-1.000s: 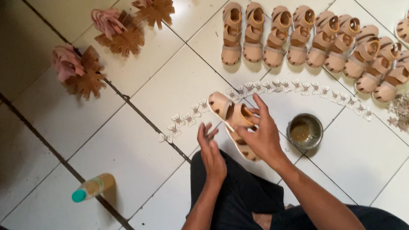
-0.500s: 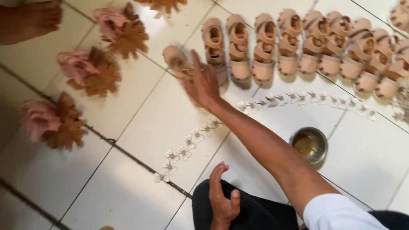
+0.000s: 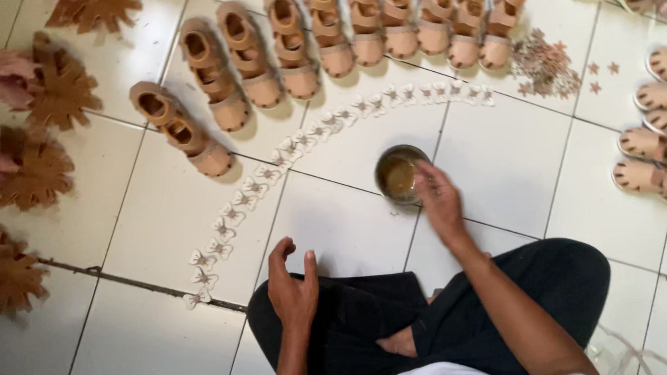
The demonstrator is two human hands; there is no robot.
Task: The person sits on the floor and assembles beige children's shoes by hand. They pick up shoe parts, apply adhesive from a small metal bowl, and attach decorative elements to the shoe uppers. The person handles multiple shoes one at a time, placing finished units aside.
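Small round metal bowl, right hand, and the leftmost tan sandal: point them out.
Small round metal bowl (image 3: 399,175), head view, brown contents.
Right hand (image 3: 441,200), head view, back of hand.
Leftmost tan sandal (image 3: 180,130), head view, middle strap.

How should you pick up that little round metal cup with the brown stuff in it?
Probably grip the small metal cup by its outer wall, coming from the near right, where the right hand already touches its rim. It stands upright and open, so keep it level.

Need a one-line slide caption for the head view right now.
Seated on a tiled floor, right hand at a small metal cup, left hand empty, facing tan sandals.
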